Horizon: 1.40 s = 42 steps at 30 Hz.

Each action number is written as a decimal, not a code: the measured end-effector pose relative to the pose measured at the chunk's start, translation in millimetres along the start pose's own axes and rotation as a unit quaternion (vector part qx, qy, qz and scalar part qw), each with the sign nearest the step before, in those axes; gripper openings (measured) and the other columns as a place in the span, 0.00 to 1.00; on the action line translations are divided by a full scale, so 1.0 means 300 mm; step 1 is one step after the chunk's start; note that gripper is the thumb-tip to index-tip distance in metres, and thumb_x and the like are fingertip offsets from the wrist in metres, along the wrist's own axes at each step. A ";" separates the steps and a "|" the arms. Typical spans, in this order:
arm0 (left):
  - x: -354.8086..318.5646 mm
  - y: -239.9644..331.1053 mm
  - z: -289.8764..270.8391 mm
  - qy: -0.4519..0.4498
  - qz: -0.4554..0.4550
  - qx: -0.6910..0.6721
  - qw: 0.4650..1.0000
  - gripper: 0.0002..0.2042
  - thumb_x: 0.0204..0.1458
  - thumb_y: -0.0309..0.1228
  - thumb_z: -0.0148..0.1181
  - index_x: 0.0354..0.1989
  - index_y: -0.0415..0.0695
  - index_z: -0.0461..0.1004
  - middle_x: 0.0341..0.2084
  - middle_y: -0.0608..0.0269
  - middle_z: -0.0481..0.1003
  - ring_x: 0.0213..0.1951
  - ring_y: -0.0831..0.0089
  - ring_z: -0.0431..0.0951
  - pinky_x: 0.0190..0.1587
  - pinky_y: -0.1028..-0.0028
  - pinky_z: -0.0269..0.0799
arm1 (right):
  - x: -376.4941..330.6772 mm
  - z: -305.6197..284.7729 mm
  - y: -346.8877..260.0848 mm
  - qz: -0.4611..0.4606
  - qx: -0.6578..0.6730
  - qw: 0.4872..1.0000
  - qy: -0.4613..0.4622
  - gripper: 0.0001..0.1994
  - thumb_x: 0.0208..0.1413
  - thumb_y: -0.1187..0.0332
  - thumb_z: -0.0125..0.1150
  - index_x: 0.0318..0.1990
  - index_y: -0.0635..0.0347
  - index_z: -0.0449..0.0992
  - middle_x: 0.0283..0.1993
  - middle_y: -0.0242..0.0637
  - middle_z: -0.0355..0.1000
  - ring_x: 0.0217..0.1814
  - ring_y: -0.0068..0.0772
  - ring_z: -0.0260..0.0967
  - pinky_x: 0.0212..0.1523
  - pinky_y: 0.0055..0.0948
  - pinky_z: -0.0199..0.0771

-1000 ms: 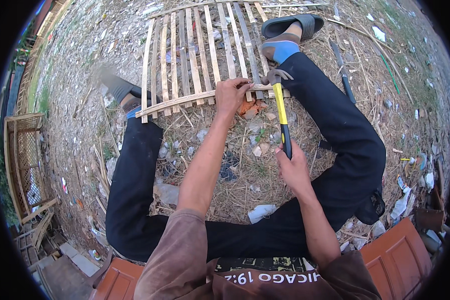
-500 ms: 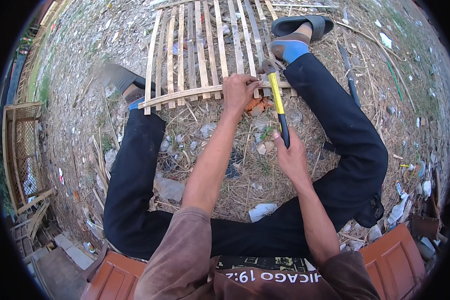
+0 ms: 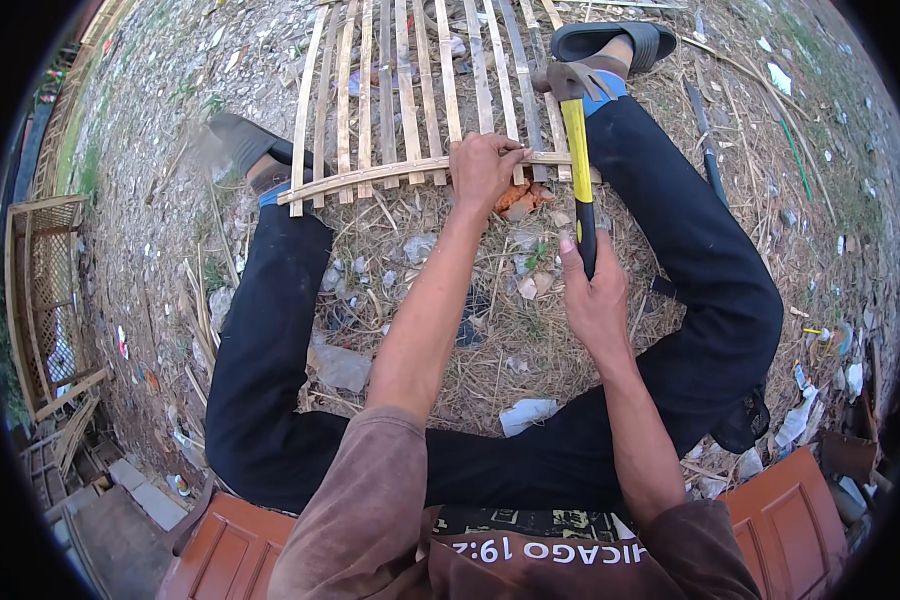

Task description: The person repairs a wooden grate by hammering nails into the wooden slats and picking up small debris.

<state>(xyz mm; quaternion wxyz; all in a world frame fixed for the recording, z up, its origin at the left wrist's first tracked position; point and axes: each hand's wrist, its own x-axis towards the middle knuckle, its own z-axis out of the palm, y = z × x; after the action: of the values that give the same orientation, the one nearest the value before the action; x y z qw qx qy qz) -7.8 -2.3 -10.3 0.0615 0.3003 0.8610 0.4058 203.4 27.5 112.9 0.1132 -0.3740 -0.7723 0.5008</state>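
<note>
A lattice of split bamboo slats [image 3: 411, 120] lies on the ground between my feet, with a bamboo crosspiece [image 3: 370, 183] along its near end. My left hand [image 3: 483, 172] is closed over that crosspiece, right of its middle. Thumb and fingertips are pinched together there; whatever they pinch is too small to make out. In my right hand [image 3: 597, 290] is a claw hammer [image 3: 577, 140], gripped by the black end of its yellow handle. Its steel head is apart from the crosspiece, beyond its right end and in front of my right foot.
A piece of orange brick [image 3: 520, 200] sits under the near slat ends. My legs [image 3: 670, 190] spread on both sides, sandals [image 3: 615, 45] on my feet. A dark long-handled tool [image 3: 707, 145] lies right of my right leg. A wooden lattice frame [image 3: 50, 300] stands far left; litter [image 3: 527, 415] and dry straw cover the ground.
The hammer has swung up and to the right, its head moving away from the crosspiece. My right hand has shifted slightly forward and right; my left hand stays at the crosspiece.
</note>
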 end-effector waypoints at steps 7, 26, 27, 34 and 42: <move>0.009 0.001 0.006 0.011 0.025 -0.015 1.000 0.10 0.45 0.42 0.71 0.27 0.48 0.85 0.26 0.63 0.80 0.35 0.62 0.76 0.42 0.63 0.63 | 0.017 0.023 0.075 0.049 -0.064 0.996 -0.039 0.12 0.65 0.63 0.55 0.41 0.65 0.66 0.20 0.47 0.68 0.22 0.49 0.72 0.24 0.44 0.65; -0.002 -0.006 0.005 0.005 0.051 0.046 0.998 0.10 0.42 0.41 0.72 0.28 0.49 0.85 0.30 0.64 0.80 0.38 0.63 0.77 0.46 0.60 0.65 | 0.023 -0.005 0.012 -0.029 -0.004 0.999 0.021 0.10 0.65 0.65 0.55 0.41 0.64 0.66 0.20 0.48 0.67 0.21 0.49 0.70 0.24 0.44 0.64; -0.004 0.002 0.003 0.006 0.055 0.044 0.998 0.10 0.42 0.41 0.72 0.28 0.49 0.85 0.30 0.64 0.80 0.38 0.63 0.77 0.46 0.60 0.65 | 0.018 0.020 0.093 -0.066 -0.045 0.996 0.033 0.10 0.65 0.65 0.54 0.41 0.64 0.66 0.19 0.49 0.67 0.22 0.54 0.71 0.25 0.46 0.64; -0.035 -0.099 -0.192 0.016 0.194 0.110 0.975 0.19 0.49 0.38 0.67 0.51 0.53 0.75 0.50 0.63 0.73 0.55 0.60 0.69 0.57 0.57 0.61 | 0.016 -0.019 0.035 -0.005 -0.050 0.999 0.002 0.10 0.65 0.64 0.54 0.40 0.64 0.66 0.20 0.50 0.68 0.22 0.53 0.71 0.24 0.45 0.64; -0.075 -0.373 -0.544 0.121 0.086 0.435 0.888 0.20 0.62 0.47 0.50 0.59 0.55 0.71 0.58 0.59 0.70 0.62 0.58 0.64 0.63 0.51 0.54 | 0.019 0.001 0.114 -0.063 -0.093 0.994 -0.006 0.10 0.64 0.66 0.55 0.43 0.64 0.67 0.21 0.52 0.69 0.23 0.53 0.72 0.24 0.45 0.64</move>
<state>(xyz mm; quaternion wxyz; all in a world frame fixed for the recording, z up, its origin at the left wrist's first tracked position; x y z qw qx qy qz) -98.9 -178.1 12.5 -0.2148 0.3180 0.9230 0.0278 215.1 38.7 82.1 0.1047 -0.3310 -0.8382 0.4205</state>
